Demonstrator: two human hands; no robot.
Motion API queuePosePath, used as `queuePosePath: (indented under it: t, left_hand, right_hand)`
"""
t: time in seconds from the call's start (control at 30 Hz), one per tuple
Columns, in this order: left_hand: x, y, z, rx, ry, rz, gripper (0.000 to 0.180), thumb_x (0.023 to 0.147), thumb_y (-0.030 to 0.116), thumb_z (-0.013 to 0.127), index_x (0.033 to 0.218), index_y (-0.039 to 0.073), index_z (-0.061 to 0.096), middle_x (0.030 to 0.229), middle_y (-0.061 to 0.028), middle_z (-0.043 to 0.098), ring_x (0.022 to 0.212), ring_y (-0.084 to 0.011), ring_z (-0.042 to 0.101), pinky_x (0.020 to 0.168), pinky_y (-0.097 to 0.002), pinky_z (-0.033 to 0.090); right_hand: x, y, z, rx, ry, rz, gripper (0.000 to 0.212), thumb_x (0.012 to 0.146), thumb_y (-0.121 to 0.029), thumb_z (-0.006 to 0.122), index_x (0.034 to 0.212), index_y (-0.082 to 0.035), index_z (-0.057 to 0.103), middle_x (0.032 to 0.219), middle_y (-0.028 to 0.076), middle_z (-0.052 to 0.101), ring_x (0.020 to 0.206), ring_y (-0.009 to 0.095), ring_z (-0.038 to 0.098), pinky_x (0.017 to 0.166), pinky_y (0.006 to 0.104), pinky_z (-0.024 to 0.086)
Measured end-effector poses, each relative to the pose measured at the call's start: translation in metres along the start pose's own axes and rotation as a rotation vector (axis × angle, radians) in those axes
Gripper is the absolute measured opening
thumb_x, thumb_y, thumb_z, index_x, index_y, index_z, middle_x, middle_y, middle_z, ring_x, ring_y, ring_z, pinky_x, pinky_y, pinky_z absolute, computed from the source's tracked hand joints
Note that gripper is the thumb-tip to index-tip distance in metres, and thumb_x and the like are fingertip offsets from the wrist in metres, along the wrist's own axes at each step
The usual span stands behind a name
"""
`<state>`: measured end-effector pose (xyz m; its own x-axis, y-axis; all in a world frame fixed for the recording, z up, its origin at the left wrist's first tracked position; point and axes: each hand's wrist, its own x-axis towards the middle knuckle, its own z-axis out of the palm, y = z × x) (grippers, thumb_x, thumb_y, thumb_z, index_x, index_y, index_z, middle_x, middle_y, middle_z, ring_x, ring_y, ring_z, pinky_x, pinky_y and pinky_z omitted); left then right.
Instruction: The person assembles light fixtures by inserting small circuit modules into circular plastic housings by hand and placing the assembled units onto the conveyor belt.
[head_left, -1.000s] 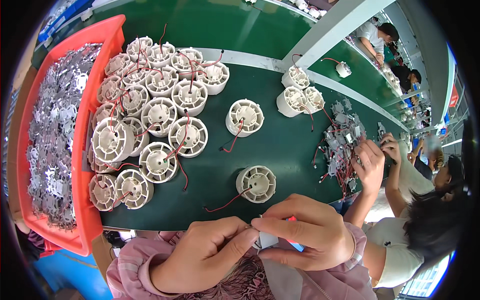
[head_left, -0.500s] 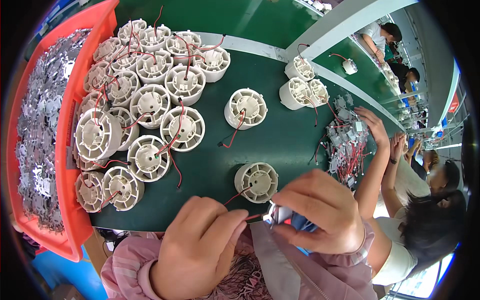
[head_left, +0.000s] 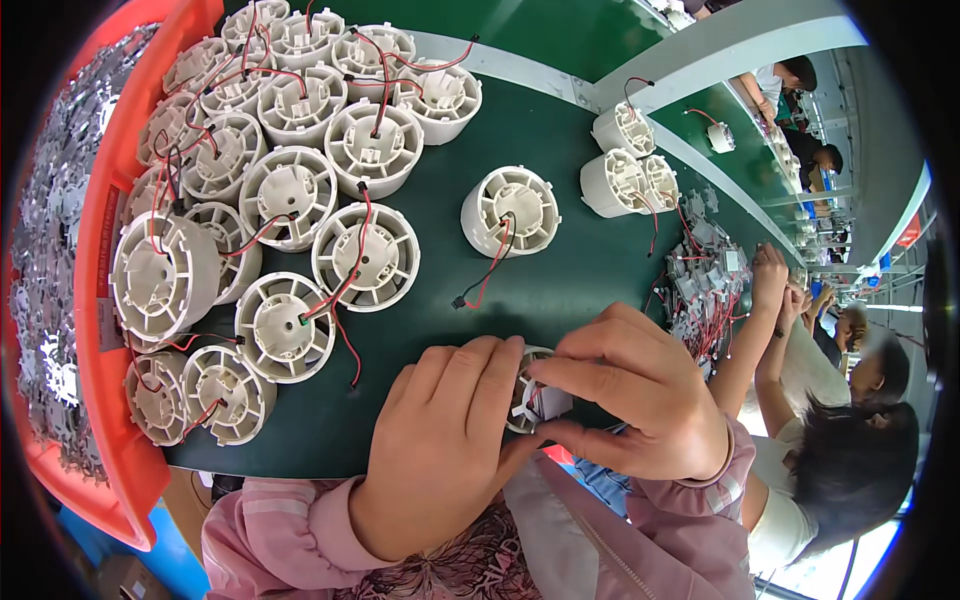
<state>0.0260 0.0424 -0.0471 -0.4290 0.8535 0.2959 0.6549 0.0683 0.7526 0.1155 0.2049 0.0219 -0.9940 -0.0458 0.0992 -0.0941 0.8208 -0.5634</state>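
Near the table's front edge, a white round plastic housing (head_left: pixel 553 404) sits between my two hands, mostly covered by them. My left hand (head_left: pixel 440 425) is closed around its left side, fingers together. From the right, my right hand (head_left: pixel 645 395) pinches at the housing's open face with thumb and forefinger. A bit of thin wire shows inside; whether a small metal piece is also between my fingers, I cannot tell. Just beyond stands another white housing (head_left: pixel 510 212) with a red and black wire hanging out.
Several white wired housings (head_left: pixel 366 258) crowd the left of the green table (head_left: pixel 430 305). A red bin (head_left: pixel 105 330) of metal plates stands at far left. Three housings (head_left: pixel 612 185) sit at back right, near a pile of wired metal parts (head_left: pixel 705 280). Another person's hands (head_left: pixel 770 280) are beside that pile.
My hands have come together over the near housing; before, my left hand pulled its wire while my right held a small shiny part. The co-worker's hands have drawn back from the pile.
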Motion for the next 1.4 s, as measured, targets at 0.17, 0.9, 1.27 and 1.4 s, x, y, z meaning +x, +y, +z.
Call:
queuePosePath:
  t: [0.17,0.9,1.27,1.4]
  left_hand:
    - [0.000,-0.005,-0.001,-0.088,0.016,0.002,0.071,0.060,0.017,0.081,0.120,-0.005,0.051,0.107,-0.0172,0.058,0.088,-0.0340,0.057,0.075,-0.0404,0.047]
    - [-0.003,-0.016,0.000,-0.229,0.044,0.040,0.069,0.059,0.012,0.079,0.120,-0.007,0.051,0.110,-0.0209,0.060,0.084,-0.0329,0.059,0.073,-0.0380,0.049]
    - [-0.002,-0.014,0.000,-0.218,0.053,0.045,0.070,0.058,0.011,0.081,0.120,-0.006,0.052,0.110,-0.0205,0.060,0.084,-0.0340,0.059,0.073,-0.0393,0.049]
    - [-0.003,-0.016,0.000,-0.219,0.063,0.052,0.070,0.059,0.013,0.082,0.119,-0.006,0.053,0.109,-0.0199,0.061,0.083,-0.0333,0.059,0.072,-0.0388,0.050]
  right_hand:
    - [0.001,0.001,-0.001,0.026,-0.037,0.013,0.050,0.055,-0.008,0.082,0.101,0.004,0.066,0.092,0.012,0.059,0.064,0.022,0.053,0.055,0.0316,0.043]
    - [0.005,-0.019,-0.002,-0.048,-0.060,0.149,0.043,0.059,0.002,0.076,0.100,0.006,0.062,0.093,0.015,0.056,0.075,0.028,0.059,0.061,0.0346,0.050]
    - [-0.001,-0.032,0.014,-0.091,0.037,0.308,0.046,0.058,-0.004,0.082,0.101,0.004,0.066,0.086,0.012,0.060,0.071,0.022,0.058,0.066,0.0263,0.046]
    - [-0.003,-0.024,0.013,0.022,-0.001,0.291,0.042,0.062,0.002,0.079,0.102,0.004,0.066,0.097,0.012,0.056,0.079,0.019,0.058,0.071,0.0264,0.046]
